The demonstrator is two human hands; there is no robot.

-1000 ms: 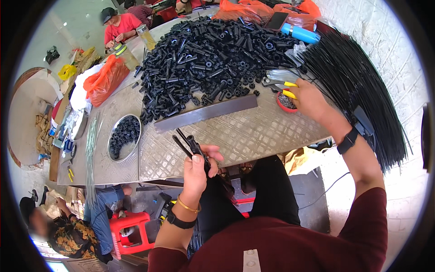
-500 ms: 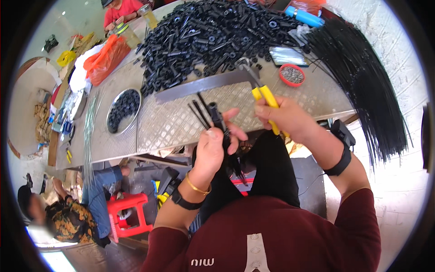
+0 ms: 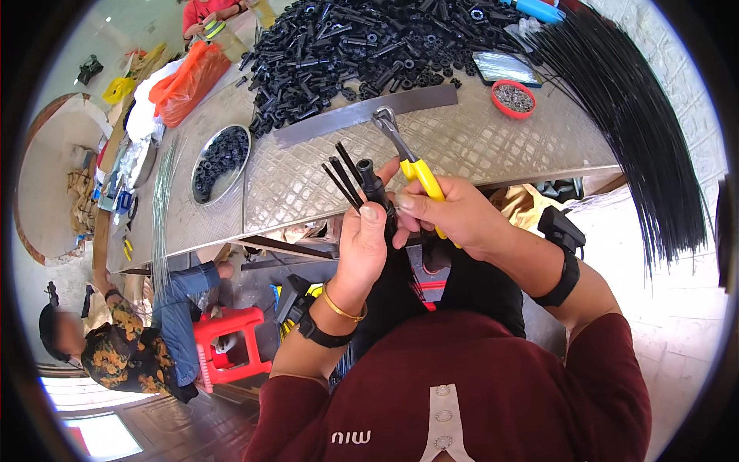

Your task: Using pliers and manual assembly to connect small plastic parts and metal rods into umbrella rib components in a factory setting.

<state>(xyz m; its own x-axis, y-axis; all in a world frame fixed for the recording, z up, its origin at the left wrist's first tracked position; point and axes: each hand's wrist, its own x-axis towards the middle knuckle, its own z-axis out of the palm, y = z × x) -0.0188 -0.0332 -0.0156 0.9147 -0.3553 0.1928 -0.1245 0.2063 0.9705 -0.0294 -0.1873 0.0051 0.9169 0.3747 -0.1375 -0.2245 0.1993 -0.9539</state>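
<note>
My left hand (image 3: pixel 363 240) is closed around several thin black rods (image 3: pixel 344 179) and a thicker black tubular part (image 3: pixel 371 182) with an open round end. The rods and tube point up and away, over the table's front edge. My right hand (image 3: pixel 454 212) grips yellow-handled pliers (image 3: pixel 422 177), their curved metal head up and to the left, just beyond the tube. The right fingertips come close beside the tube; whether they touch it is hard to tell. Lower ends of the rods hang down past my left hand, partly hidden.
On the table (image 3: pixel 308 181) lie a flat metal strip (image 3: pixel 366 115) and a big heap of black parts (image 3: pixel 346 54). A metal bowl (image 3: pixel 248 165) of black pieces stands left, a red dish (image 3: pixel 514 114) right. Long black rods (image 3: pixel 639 138) overhang the right end. Someone sits near a red stool (image 3: pixel 231 323).
The pliers have moved left, and my right hand now meets the left one at the tube. The table sits slightly differently in view. Both hands keep their hold.
</note>
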